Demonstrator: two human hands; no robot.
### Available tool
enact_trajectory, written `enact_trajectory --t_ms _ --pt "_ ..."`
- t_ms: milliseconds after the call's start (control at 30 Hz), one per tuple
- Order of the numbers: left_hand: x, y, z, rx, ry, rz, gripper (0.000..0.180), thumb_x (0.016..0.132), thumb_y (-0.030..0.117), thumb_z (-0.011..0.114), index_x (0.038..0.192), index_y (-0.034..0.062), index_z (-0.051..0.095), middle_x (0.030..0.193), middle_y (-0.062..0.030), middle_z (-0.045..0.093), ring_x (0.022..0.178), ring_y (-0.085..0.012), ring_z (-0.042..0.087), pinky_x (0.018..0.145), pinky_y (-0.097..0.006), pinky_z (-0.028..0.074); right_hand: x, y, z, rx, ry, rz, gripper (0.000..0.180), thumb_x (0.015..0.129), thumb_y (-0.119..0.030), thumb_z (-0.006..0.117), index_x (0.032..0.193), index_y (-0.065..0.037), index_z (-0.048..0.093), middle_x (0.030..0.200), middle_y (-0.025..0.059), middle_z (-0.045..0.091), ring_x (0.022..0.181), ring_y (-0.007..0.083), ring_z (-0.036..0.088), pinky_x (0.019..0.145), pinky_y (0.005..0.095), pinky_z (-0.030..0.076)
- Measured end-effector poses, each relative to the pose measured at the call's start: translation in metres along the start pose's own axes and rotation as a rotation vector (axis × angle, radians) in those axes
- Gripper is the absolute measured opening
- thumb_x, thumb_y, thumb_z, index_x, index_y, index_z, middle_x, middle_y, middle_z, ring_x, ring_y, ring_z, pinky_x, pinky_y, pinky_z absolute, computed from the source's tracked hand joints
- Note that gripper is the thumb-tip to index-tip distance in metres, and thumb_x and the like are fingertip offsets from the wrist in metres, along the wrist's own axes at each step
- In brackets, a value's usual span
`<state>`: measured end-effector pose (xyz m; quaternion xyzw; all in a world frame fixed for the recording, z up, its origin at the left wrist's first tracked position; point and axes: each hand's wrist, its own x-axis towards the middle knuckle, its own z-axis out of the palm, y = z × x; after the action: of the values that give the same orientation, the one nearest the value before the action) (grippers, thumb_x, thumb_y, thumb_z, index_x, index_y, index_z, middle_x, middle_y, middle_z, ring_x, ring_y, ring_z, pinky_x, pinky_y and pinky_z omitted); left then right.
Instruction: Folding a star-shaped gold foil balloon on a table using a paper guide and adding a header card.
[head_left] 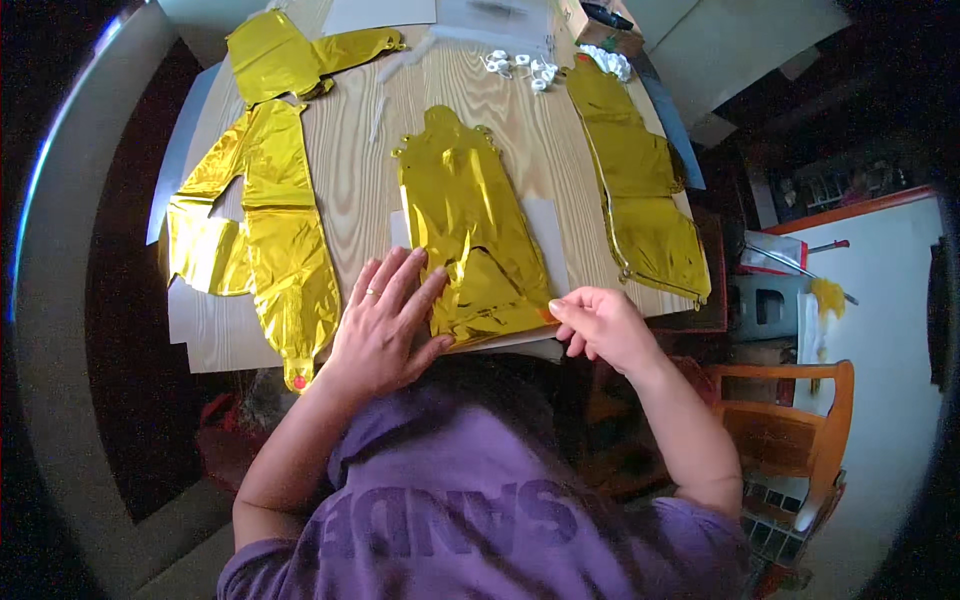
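A flat, shiny gold foil balloon [460, 210] lies in front of me at the middle of the table, its lower end near the table's front edge. My left hand [385, 325] rests with spread fingers along its lower left side; a ring shows on one finger. At its lower right corner, beside a small orange-red mark, the thumb and forefinger of my right hand [605, 328] are pinched together on the foil's edge. The other fingers of that hand are curled. Pale sheets show partly under the foil on both sides.
More flat gold foil balloons lie at the left [285, 220], far left [270, 60] and right [640, 170] of the wooden table [350, 160]. Several small white rolls [520, 68] sit at the back, near a box [608, 30]. A wooden chair [780, 420] stands at the right.
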<state>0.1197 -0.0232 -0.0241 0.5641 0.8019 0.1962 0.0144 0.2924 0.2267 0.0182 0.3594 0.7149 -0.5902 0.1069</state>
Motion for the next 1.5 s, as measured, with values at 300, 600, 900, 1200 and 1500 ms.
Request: enact_trajectory --t_ms 300,600,900,1200,1500 --pt "-0.003 -0.001 -0.007 -0.097 0.084 0.118 0.069 0.084 0.043 0.071 0.141 0.0096 0.051 0.148 -0.0202 0.044 0.141 -0.0390 0.038 0.117 -0.057 0.027 0.008 0.003 0.010 0.237 -0.096 0.092 0.026 0.097 -0.026 0.067 0.105 -0.002 0.058 0.083 0.0094 0.068 0.060 0.0134 0.067 0.044 0.0214 0.046" --pt "-0.003 0.004 0.017 -0.219 0.148 0.200 0.052 0.082 0.024 0.076 0.127 0.0050 0.062 0.134 -0.0160 0.058 0.131 -0.0362 0.052 0.111 -0.053 0.040 0.002 0.001 0.033 0.381 -0.093 0.002 0.035 0.096 -0.015 0.067 0.122 -0.002 0.049 0.089 0.0101 0.070 0.066 0.0144 0.069 0.050 0.0209 0.048" --pt "-0.018 -0.008 0.008 -0.118 0.149 0.110 0.051 0.080 0.024 0.077 0.125 0.0053 0.062 0.135 -0.0162 0.058 0.131 -0.0369 0.052 0.112 -0.055 0.038 -0.007 0.011 0.048 -0.260 0.209 -0.399 0.030 0.088 -0.011 0.075 0.112 -0.002 0.059 0.080 0.0065 0.065 0.063 0.0147 0.064 0.055 0.0302 0.050" --pt "-0.021 -0.007 0.006 -0.118 0.158 0.113 0.050 0.083 0.024 0.076 0.126 0.0049 0.062 0.134 -0.0164 0.058 0.131 -0.0373 0.052 0.112 -0.053 0.039 -0.013 0.013 0.058 -0.549 0.423 -0.551 0.024 0.082 -0.014 0.077 0.100 -0.005 0.062 0.081 0.0104 0.066 0.068 0.0265 0.067 0.063 0.0393 0.054" --pt "-0.023 -0.005 0.002 -0.097 0.179 0.162 0.050 0.078 0.024 0.077 0.121 0.0045 0.064 0.129 -0.0148 0.059 0.126 -0.0346 0.055 0.108 -0.051 0.043 -0.015 0.006 0.057 -0.758 0.482 -0.798 0.043 0.076 -0.013 0.082 0.114 -0.007 0.063 0.096 0.0098 0.062 0.083 0.0256 0.062 0.072 0.0379 0.051"
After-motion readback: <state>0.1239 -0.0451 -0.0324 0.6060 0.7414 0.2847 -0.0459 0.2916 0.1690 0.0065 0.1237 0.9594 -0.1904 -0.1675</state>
